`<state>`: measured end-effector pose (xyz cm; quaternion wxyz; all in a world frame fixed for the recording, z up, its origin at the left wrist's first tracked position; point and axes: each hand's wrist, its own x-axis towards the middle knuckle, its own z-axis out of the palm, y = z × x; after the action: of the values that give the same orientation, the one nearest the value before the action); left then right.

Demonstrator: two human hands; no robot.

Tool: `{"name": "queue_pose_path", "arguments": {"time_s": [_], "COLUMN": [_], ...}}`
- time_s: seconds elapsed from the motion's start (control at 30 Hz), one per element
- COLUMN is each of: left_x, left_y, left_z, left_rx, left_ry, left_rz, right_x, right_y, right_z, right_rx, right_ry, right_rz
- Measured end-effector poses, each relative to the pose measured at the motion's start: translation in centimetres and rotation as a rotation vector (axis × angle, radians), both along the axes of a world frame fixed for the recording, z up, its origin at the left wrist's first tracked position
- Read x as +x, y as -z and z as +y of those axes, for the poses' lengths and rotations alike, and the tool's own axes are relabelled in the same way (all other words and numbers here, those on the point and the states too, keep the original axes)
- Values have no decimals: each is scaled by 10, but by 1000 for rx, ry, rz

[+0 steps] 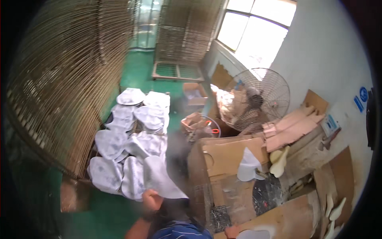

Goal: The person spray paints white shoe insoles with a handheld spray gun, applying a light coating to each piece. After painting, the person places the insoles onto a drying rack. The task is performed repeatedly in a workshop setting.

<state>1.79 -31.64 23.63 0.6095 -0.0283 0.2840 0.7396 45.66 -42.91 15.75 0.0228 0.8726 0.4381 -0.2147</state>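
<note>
Above green floor [139, 65], cardboard tabletop [229, 153], left grip [152, 200] clamping white sheet [162, 179], right grip [231, 232] unclear

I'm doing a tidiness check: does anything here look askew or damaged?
Yes. On the right, the flat brown cardboard sheets lie askew and overlapping, with dark, scuffed patches showing between them, so the area looks worn. The smooth greyish-white sheet in the left hand shows no clear damage.

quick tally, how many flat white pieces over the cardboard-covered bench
2: one white piece left of the cream parts, another at the lower edge by the right hand; more may be hidden.
</note>
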Motion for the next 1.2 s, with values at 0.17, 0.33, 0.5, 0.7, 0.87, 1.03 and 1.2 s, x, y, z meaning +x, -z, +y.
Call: {"name": "queue_pose_path", "arguments": {"time_s": [0.17, 0.33, 0.5, 0.7, 0.87, 1.03, 1.2], "left_x": [-16, -56, -67, -104, -124, -149, -199], "left_y": [-70, -5, -30, 22, -17, -55, -33], "left_z": [-8, -19, 1, 52, 153, 303, 454], "left_rx": [-18, -53, -127, 23, -137, -148, -161], "left_ry": [-44, -206, -353, -336, -314, -313, -261], "left_rz": [7, 18, -30, 53, 76, 76, 105], "right_x": [-41, -85, -108, -133, -155, -204, -209], "right_y": [38, 21, 9, -8, 28, 42, 26], "right_z": [74, 138, 204, 331, 455, 519, 541], "right_rx": [161, 212, 296, 359, 476, 216, 4], "right_ry": [-295, -415, -487, -537, -477, -406, -435], "right_rz": [-73, 0, 33, 34, -47, -331, -277]}}
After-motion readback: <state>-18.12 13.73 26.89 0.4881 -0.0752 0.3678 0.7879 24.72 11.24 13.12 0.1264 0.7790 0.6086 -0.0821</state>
